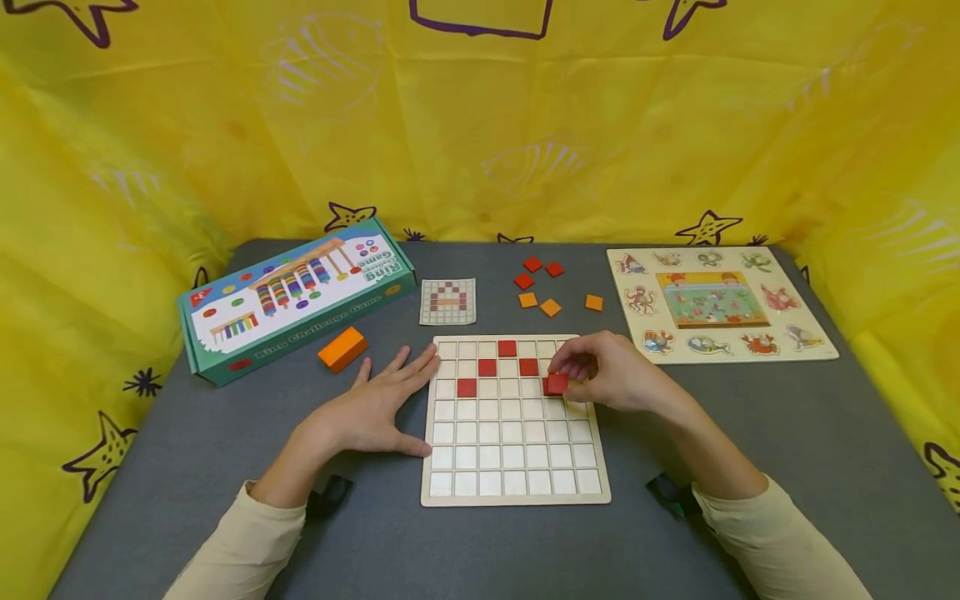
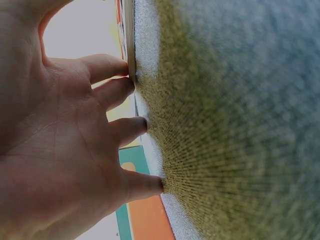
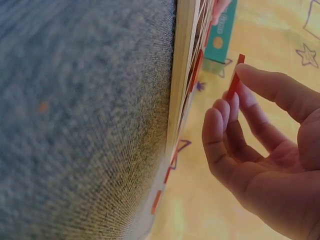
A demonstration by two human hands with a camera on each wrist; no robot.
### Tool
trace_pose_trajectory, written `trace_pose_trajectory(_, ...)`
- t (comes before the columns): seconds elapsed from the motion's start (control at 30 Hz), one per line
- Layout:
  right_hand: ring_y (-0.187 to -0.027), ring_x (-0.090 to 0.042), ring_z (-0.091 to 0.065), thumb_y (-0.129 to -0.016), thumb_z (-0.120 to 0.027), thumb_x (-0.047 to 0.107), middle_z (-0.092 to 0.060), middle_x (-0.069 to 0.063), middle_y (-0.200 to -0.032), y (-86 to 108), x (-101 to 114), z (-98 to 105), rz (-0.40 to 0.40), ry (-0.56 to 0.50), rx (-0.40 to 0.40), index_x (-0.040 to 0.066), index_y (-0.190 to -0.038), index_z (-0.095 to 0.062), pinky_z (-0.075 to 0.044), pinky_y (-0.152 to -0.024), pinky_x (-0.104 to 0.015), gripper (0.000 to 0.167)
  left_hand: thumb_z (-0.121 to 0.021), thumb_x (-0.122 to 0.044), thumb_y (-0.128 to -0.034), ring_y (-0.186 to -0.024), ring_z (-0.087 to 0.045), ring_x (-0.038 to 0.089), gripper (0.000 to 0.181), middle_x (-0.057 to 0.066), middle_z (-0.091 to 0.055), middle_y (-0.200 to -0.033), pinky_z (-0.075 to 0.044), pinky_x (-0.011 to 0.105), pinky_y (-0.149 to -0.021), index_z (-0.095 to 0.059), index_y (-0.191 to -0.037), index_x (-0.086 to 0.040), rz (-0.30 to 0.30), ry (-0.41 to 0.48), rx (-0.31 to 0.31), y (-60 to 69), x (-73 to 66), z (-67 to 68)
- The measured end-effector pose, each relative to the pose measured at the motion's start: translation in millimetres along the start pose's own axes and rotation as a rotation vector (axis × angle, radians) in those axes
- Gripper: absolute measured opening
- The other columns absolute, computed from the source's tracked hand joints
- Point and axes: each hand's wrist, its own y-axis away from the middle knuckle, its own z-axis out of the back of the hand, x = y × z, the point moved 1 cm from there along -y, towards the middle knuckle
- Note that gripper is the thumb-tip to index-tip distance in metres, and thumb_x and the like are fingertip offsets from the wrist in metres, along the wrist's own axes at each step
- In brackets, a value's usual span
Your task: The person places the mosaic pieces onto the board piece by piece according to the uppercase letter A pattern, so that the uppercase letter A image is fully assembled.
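My right hand (image 1: pixel 607 372) pinches a small red square tile (image 1: pixel 557 383) between thumb and fingertips over the right side of a wooden grid board (image 1: pixel 517 501). In the right wrist view the tile (image 3: pixel 236 77) is seen nearly edge-on, apart from the board (image 3: pixel 181 75). Several red tiles sit in the upper cells, one of them a red tile (image 1: pixel 467 387) in the third row; another red edge shows just behind the held tile. With fingers spread, my left hand (image 1: pixel 375 408) rests on the table and touches the board's left edge.
Behind the board lie a small pattern card (image 1: pixel 447 302), three loose red tiles (image 1: pixel 532 264) and three orange tiles (image 1: pixel 551 307). A green game box (image 1: pixel 300 292) and an orange block (image 1: pixel 342 349) stand left. A sea-animal puzzle board (image 1: pixel 630 308) lies right.
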Motion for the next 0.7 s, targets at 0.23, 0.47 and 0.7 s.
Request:
trace_pose_trajectory(0.23,-0.082,-0.017,-0.063,-0.081,-0.085,0.004,-0.071,-0.002,-0.088,3.4,-1.6,0.2,0.003,-0.003,0.014,0.01,-0.1,-0.077,-0.055,-0.074,-0.027,0.022,-0.087,-0.057,-0.0769,-0.162,-0.001,0.042,0.123,0.0,-0.003,-0.177,0.006,0.083,-0.114,-0.016,-0.169,-0.019,0.004,-0.002,0.01,-0.7,-1.6,0.8)
trace_pose_trajectory(0.47,-0.081,-0.015,-0.063,-0.079,-0.086,0.003,-0.072,-0.001,-0.088,5.9,-4.3,0.1,-0.015,-0.006,0.043,0.009,-0.1,-0.078,-0.056,-0.074,-0.027,0.023,-0.088,-0.056,-0.0769,-0.162,-0.002,0.042,0.123,0.0,-0.003,-0.177,0.005,0.083,-0.114,-0.016,-0.169,-0.019,-0.003,-0.004,0.009,-1.1,-1.5,0.4)
trace_pose_trajectory(0.7,-0.08,-0.014,-0.065,-0.076,-0.087,0.003,-0.073,0.0,-0.086,6.4,-1.3,-1.5,-0.022,0.018,0.067,0.011,-0.099,-0.079,-0.056,-0.074,-0.026,0.025,-0.087,-0.058,-0.077,-0.162,-0.001,0.041,0.123,-0.001,-0.002,-0.177,0.006,0.082,-0.115,-0.015,-0.169,-0.019,0.005,-0.003,0.01,-0.4,-0.5,0.1)
